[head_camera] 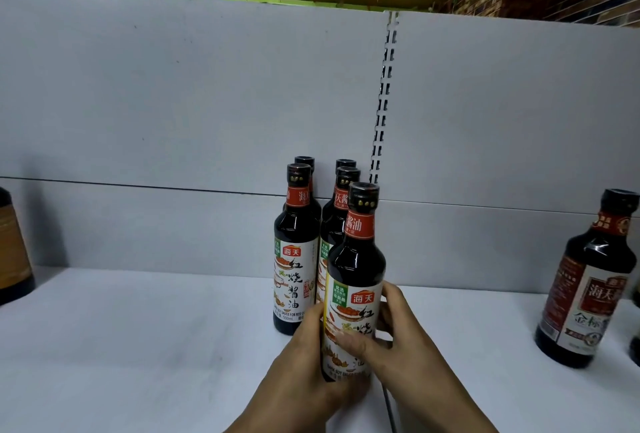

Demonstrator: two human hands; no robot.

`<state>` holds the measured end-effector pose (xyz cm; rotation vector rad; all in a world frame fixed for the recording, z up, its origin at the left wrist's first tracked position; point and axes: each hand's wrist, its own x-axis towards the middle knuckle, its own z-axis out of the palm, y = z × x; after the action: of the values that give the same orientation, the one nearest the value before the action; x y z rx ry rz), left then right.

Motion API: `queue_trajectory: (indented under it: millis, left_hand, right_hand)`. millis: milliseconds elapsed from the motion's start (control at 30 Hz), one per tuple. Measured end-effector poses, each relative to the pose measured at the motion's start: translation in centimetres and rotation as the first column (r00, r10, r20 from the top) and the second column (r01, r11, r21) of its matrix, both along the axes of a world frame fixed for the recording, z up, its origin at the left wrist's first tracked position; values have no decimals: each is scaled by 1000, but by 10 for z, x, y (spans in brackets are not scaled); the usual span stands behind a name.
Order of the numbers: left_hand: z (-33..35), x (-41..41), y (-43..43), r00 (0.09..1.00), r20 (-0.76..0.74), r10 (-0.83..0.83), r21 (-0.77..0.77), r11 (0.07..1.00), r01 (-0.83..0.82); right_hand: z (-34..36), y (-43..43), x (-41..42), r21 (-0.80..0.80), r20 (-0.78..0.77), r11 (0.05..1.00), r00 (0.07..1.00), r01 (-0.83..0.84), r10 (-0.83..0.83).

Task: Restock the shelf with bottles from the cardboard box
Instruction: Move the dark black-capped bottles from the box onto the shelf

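Bottle (356,266), 海天 soy sauce label, left hand (304,356), right hand (398,346) gripping

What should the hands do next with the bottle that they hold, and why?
Probably set the bottle on the shelf, close in front of the right row of two, then let go. The left hand and right hand grip it by the label, and it is already in line with that row.
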<state>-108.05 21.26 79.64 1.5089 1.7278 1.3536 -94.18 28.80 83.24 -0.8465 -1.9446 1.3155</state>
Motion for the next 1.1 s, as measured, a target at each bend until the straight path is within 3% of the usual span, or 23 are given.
queue_trajectory:
  millis: [167, 367, 1100]
  left_hand:
    - [-4, 2, 1, 997, -52, 56, 20, 998, -55]
    - [-7, 5, 3, 988, -97, 117, 15, 993, -116]
    - [-19, -9, 13, 986, -67, 152, 86, 986, -146]
  right_hand:
    - [-4, 0, -2, 9, 38, 1000, 999, 23, -24]
    - [-12, 2, -6, 95, 215, 995, 977, -34, 13]
    - [-26, 10, -14, 244, 214, 969, 973, 26, -80]
